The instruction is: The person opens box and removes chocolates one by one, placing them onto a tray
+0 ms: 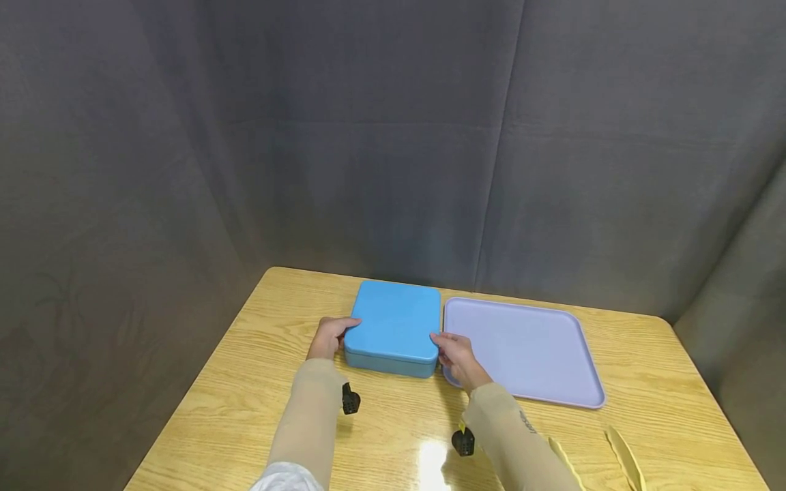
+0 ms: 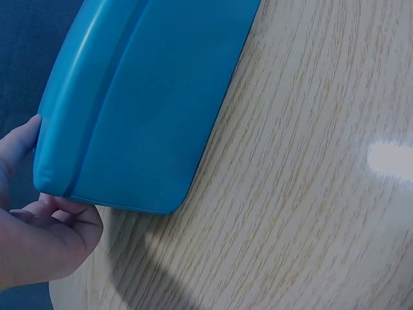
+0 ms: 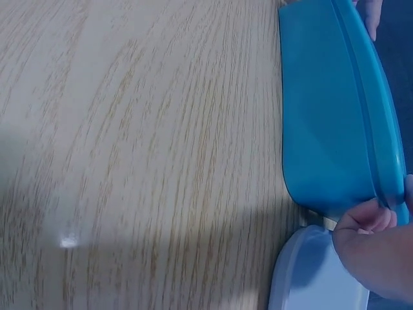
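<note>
A square blue box (image 1: 389, 365) with its lid (image 1: 398, 317) on stands toward the back of the wooden table. At its left side my left hand (image 1: 329, 336) grips the lid's edge, thumb on top and fingers curled beneath the rim in the left wrist view. On the opposite side my right hand (image 1: 459, 359) pinches the lid's rim near the front corner, its bent fingers under the edge in the right wrist view. A seam between lid (image 2: 74, 110) and box (image 3: 322, 110) shows in both wrist views. What lies inside the box is hidden.
A lavender tray (image 1: 522, 348) lies right of the box, its near-left corner under my right hand. Cream-yellow tongs-like pieces (image 1: 625, 455) lie at the front right, partly cut off. Grey curtains (image 1: 393, 170) stand behind the table (image 1: 245, 382).
</note>
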`<state>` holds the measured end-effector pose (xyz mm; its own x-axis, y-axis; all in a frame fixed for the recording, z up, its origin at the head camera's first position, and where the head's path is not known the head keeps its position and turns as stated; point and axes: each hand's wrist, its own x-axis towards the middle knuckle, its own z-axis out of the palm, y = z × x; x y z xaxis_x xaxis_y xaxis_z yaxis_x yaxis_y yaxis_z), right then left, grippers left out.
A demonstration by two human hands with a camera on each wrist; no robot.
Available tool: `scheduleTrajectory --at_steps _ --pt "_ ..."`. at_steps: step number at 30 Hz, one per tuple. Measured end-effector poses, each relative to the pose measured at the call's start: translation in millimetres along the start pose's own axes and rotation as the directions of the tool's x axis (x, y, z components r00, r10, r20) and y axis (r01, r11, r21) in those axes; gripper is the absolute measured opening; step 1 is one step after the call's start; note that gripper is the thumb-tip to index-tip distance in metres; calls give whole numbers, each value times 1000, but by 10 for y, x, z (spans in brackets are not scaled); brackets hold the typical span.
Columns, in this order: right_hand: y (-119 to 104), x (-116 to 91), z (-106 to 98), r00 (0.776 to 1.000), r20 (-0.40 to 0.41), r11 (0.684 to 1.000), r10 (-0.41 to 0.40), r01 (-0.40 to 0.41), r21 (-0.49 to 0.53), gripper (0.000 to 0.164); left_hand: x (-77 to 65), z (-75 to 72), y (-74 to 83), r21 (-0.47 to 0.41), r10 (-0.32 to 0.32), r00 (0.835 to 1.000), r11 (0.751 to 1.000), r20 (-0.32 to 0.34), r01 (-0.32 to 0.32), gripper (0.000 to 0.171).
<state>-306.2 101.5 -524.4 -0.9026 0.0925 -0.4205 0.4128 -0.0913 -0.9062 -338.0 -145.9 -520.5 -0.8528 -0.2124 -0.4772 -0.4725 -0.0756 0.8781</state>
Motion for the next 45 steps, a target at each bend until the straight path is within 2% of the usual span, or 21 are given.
scheduleTrajectory --at_steps 7,17,18,19,23,25,26,28,31,36,38,45 --pt "6 3 -6 999 35 996 35 -38 81 20 15 -1 -2 -34 -15 1000 999 0 15 34" --pt "15 18 40 996 69 988 53 -62 144 24 -14 3 -7 -95 9 1000 995 1 -9 40" --pt "12 21 44 996 71 987 54 -64 147 24 -8 5 -4 -96 7 1000 995 -5 -7 40" --pt "8 22 49 996 71 987 52 -62 146 25 76 -13 -46 -108 13 1000 994 7 -12 41" --pt "-5 17 65 997 67 989 41 -50 139 26 105 -18 -38 -91 3 1000 996 -9 -4 45" --pt "-6 10 69 997 67 990 36 -45 137 26 101 -17 -38 -91 0 1000 996 -18 -1 47" --pt "-5 9 68 997 68 989 36 -45 140 26 19 1 6 -82 -6 999 997 -35 3 48" --pt "-5 8 63 997 67 989 36 -45 139 24 -1 7 13 -83 0 999 997 -35 -3 53" --pt "-20 0 54 998 61 994 33 -39 101 23 -38 11 39 -42 24 999 999 -39 -25 56" --pt "-63 -13 56 999 43 1000 29 -29 10 27 -94 9 129 143 84 994 987 -63 -74 58" --pt "-73 -16 59 999 38 999 33 -33 3 30 -111 10 156 188 99 993 978 -60 -86 61" --pt "-77 -35 63 998 24 999 51 -51 -1 31 -152 8 160 192 78 995 979 -60 -65 68"
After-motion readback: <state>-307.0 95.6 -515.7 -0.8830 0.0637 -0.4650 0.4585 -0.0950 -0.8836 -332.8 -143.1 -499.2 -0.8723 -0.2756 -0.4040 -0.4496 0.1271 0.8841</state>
